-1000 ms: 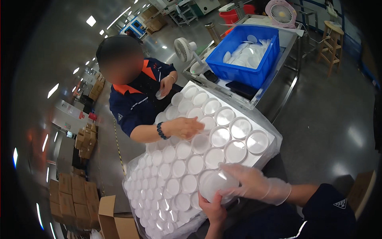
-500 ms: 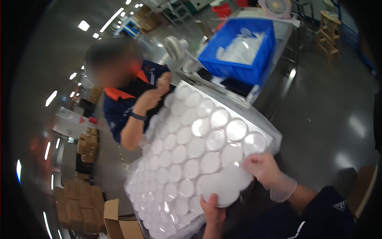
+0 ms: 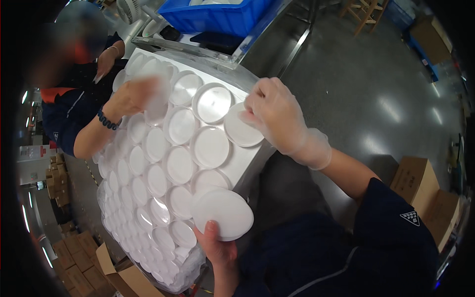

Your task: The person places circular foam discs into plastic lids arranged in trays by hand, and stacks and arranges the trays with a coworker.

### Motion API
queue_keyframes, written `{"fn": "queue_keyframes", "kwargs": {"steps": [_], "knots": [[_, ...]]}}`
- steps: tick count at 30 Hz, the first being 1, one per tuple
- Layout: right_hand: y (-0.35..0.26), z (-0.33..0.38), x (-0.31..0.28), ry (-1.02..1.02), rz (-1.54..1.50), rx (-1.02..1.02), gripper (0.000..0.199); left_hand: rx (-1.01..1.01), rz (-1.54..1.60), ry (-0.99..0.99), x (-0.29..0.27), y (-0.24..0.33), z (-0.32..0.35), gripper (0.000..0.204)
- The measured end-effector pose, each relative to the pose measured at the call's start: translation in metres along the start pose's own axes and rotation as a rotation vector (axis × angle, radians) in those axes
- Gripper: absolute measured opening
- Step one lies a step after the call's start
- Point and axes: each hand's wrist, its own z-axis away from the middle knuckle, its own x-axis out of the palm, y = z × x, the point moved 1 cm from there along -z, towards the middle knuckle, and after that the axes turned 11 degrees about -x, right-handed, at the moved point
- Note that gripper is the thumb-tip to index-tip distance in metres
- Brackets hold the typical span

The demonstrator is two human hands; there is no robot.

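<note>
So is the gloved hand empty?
No, the gloved right hand presses on a white lid at the tray's edge, while the bare left hand holds another lid.

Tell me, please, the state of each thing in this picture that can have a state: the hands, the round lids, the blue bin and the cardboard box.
Left hand: bare, gripping a white round lid by its edge.
Right hand: in a clear glove, fingers on another lid at the tray's edge.
White tray: rows of lids laid flat on it.
Co-worker's hand: blurred, over the lids.
Blue bin: open on top.
Cardboard box: flaps open.
</note>
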Motion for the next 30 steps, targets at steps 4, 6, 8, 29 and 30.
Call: {"fn": "queue_keyframes", "kwargs": {"steps": [4, 6, 8, 29, 30], "knots": [[-0.004, 0.016, -0.01, 0.091, -0.093, -0.377, 0.029, -0.062, -0.025, -0.015, 0.0, -0.004, 0.003, 0.062], [-0.005, 0.026, -0.01, -0.159, -0.144, -0.326, 0.032, -0.065, -0.013, 0.017, 0.006, -0.005, 0.004, 0.061], [-0.004, 0.033, -0.014, -0.209, -0.149, -0.288, 0.037, -0.059, -0.027, 0.032, 0.011, -0.007, 0.004, 0.057], [-0.049, 0.141, -0.091, -0.433, -0.858, 0.922, 0.026, -0.429, 0.238, -0.069, 0.028, -0.12, 0.06, 0.057], [-0.05, 0.147, -0.09, -0.463, -0.972, 0.973, 0.027, -0.43, 0.214, -0.06, 0.025, -0.121, 0.065, 0.058]]}}
